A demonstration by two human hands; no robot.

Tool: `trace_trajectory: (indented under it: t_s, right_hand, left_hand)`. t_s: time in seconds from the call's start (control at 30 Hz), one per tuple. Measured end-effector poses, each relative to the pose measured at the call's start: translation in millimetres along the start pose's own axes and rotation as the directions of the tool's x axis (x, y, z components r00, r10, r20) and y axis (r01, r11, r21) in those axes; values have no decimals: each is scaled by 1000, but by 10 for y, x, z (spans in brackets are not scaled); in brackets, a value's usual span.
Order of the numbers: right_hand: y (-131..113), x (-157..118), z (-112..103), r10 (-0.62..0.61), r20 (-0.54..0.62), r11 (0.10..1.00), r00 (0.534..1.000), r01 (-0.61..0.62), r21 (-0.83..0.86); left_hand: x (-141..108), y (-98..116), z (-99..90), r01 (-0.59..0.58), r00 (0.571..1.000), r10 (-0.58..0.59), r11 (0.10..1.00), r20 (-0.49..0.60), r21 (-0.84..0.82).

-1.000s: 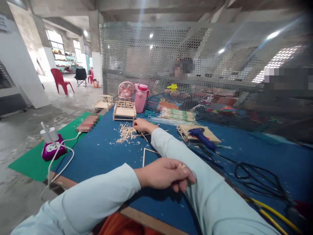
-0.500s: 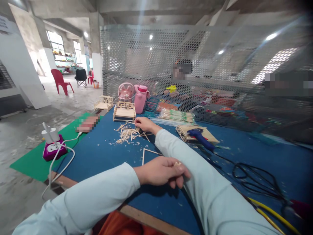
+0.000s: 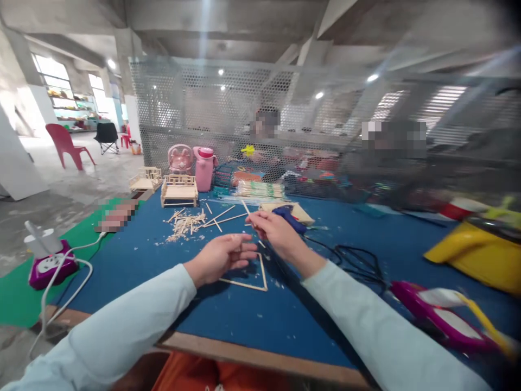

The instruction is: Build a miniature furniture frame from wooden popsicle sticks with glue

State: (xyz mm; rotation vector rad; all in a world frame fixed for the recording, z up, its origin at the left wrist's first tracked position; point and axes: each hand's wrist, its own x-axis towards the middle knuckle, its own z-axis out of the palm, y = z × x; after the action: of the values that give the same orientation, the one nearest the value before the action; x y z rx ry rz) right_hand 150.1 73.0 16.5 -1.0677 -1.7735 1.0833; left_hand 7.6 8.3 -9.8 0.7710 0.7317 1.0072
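Note:
My right hand (image 3: pixel 277 231) pinches a short wooden stick (image 3: pixel 245 207) that points up and to the left. Close beside it on the left, my left hand (image 3: pixel 223 255) has its fingers apart, and no item shows in it. Below both hands a thin wooden frame (image 3: pixel 265 271) lies on the blue tabletop, partly hidden by my left hand. A pile of short sticks (image 3: pixel 187 224) lies further back on the left, with a few longer sticks (image 3: pixel 228 219) to its right. Behind my right hand a blue glue gun (image 3: pixel 290 217) rests on a wooden piece (image 3: pixel 307 213).
Small wooden models (image 3: pixel 179 191) and a pink bottle (image 3: pixel 204 171) stand at the back left. Purple power strips (image 3: pixel 52 264) lie at both sides, with black cable (image 3: pixel 358 260) on the right. Behind a mesh screen (image 3: pixel 171 87) sits a person. A yellow object (image 3: pixel 472 252) lies far right.
The view has turned right. My right hand has left the stick pile and now holds a stick near the glue gun. My left hand has moved off my right sleeve, its fingers now spread.

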Motion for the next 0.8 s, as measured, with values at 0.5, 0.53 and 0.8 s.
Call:
trace_trajectory:
  t_s: [0.5,0.53,0.8]
  right_hand:
    - [184,-562,225,-256,-77,966,964,257,10]
    - [194,-568,243,-265,-82,964,961,264,-21]
    - [142,-605,161,-399,-64,891,915,370,-265]
  left_hand:
    - [63,56,58,-33,996,34,999,83,-5]
    - [53,37,46,-57,993,55,998,107,9]
    - [32,91,-19,22,999,-23,1000,47,18]
